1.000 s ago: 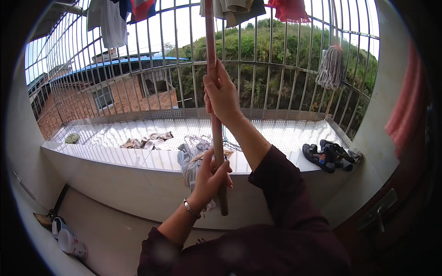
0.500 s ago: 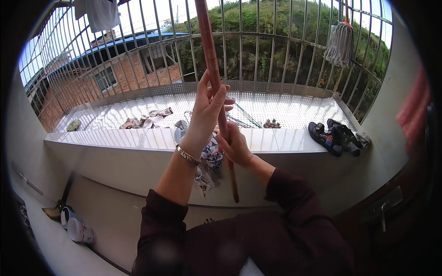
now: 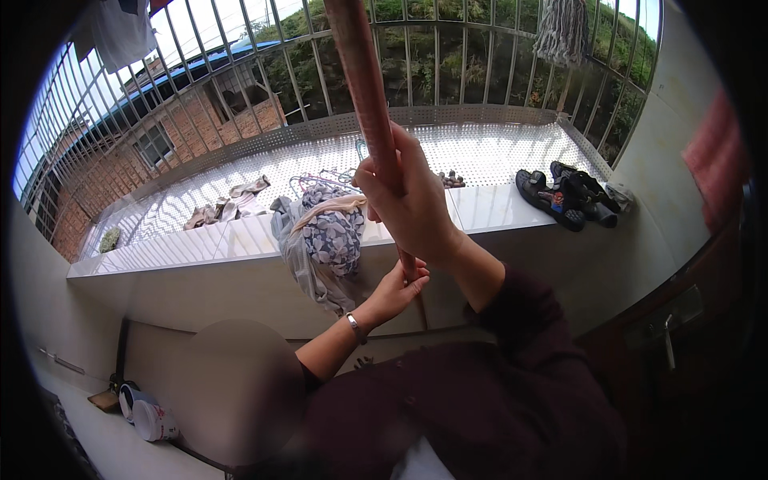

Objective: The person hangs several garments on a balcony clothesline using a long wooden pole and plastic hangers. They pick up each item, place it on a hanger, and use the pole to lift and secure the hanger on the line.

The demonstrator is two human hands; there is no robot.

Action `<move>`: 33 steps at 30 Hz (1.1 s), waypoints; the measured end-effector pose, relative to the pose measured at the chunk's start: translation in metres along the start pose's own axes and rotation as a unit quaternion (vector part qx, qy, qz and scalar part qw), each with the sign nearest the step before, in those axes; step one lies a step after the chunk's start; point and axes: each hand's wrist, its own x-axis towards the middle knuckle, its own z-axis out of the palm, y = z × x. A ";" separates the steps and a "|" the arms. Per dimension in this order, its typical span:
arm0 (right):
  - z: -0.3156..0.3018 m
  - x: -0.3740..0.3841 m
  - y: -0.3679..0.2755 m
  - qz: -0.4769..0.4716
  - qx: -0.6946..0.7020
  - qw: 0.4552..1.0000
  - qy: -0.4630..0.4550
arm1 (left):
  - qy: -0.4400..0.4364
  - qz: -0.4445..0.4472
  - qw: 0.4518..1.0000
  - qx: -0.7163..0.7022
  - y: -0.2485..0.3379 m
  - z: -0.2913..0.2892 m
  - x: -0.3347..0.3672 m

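A long reddish-brown pole [image 3: 362, 76] rises steeply in front of me, its top beyond the upper edge of the picture. My right hand [image 3: 420, 196] is wrapped round it, the higher of the two. Lower on the same pole my left hand [image 3: 394, 290], with a silver bracelet at the wrist, has its fingers closed round it. Just left of the hands, a bundle of clothes [image 3: 334, 236], part grey and part floral, hangs over the edge of the white tiled ledge [image 3: 240, 240]. The pole's lower end runs down behind the left hand.
Black sandals [image 3: 564, 196] rest on the ledge at right. Crumpled socks [image 3: 232, 202] and hangers [image 3: 324, 178] lie on the perforated metal shelf. Metal bars [image 3: 444, 60] enclose the far side, near a mop head [image 3: 562, 32]. Buckets [image 3: 152, 420] stand lower left; a door handle [image 3: 669, 344] is at right.
My left hand has gone from the upper grip down to the lower one, and my right hand has moved up above it. The view has shifted, uncovering the clothes bundle.
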 end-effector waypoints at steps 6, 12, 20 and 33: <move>-0.039 -0.082 0.063 0.122 -0.086 0.989 0.007 | -0.008 0.095 0.991 -0.091 0.054 -0.013 0.021; -0.088 -0.146 0.081 0.205 -0.236 0.945 0.091 | -0.037 0.058 0.998 0.006 0.030 0.008 0.034; -0.150 -0.241 0.118 0.295 -0.303 0.888 0.182 | -0.041 -0.006 0.998 0.041 0.011 0.046 0.060; -0.299 -0.365 0.156 0.497 -0.402 0.694 0.330 | -0.089 0.041 0.991 0.087 -0.002 0.105 0.112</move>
